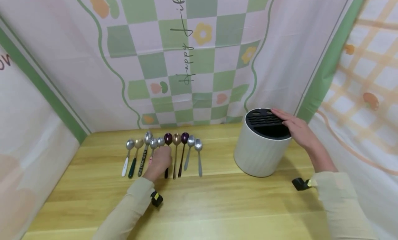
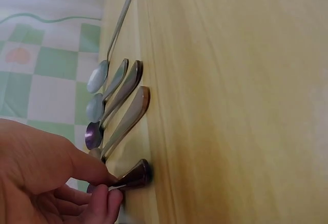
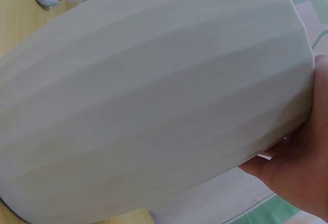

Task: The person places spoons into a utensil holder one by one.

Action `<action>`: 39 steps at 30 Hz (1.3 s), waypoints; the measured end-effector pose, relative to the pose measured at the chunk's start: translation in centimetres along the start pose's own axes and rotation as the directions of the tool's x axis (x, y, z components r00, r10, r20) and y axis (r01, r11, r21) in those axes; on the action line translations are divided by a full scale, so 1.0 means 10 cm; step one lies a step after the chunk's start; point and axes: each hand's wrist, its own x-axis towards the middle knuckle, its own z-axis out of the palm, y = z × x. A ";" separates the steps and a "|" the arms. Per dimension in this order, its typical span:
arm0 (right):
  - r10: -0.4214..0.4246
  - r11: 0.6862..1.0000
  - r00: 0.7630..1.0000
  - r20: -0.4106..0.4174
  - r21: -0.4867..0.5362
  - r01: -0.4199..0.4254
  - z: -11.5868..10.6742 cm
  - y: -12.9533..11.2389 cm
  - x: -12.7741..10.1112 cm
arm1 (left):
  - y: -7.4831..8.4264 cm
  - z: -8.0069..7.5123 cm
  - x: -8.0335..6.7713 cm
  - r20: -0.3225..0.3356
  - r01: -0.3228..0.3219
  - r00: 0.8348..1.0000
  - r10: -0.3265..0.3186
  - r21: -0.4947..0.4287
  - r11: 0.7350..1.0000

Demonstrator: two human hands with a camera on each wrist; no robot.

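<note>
pinching: the left hand [image 1: 160,161] is closing thumb and fingertips [image 2: 105,193] round the dark handle of the purple-bowled metal spoon [image 1: 168,143], near the middle of the spoon row; the handle end is flaring out beside the fingers in the left wrist view, likely a grip low on the stem so the bowl is trailing free
steadying: the right hand [image 1: 295,126] is lying with fairly straight fingers across the black slotted top of the white ribbed cylindrical cutlery holder [image 1: 259,153], palm wrapping the rim on its right side, holding nothing; a flat press like this is probably keeping the tub from sliding on the smooth wood
row: the line of ten or so mixed spoons [image 1: 163,153] is lying side by side on the pale wooden tabletop [image 1: 217,205], bowls pointing to the back, handles toward the person, so each handle is sitting within easy reach
materials: the spoons are looking like polished metal, some silver, one coppery, two purple; a few are showing coloured handles, white and dark green at the left end
holder: its wall is matt with shallow vertical flutes; its top insert is showing narrow slots, round holes and one wider opening
backdrop: the green and pink checked cloth [image 1: 192,60] is hanging softly behind the table
</note>
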 end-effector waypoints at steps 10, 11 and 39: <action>0.016 1.000 1.000 0.013 0.010 -0.016 0.02 0.03 0.00 | -0.03 -0.01 0.05 0.081 0.052 0.995 -0.050 -0.026 0.998; 0.013 1.000 1.000 0.013 0.008 -0.013 0.02 0.03 0.01 | -0.04 -0.02 0.05 0.088 0.058 0.995 -0.054 -0.039 0.998; 0.047 0.999 0.999 0.011 0.014 -0.047 0.00 0.00 0.02 | 0.08 -0.33 -0.06 0.095 0.037 0.995 -0.011 -0.274 0.961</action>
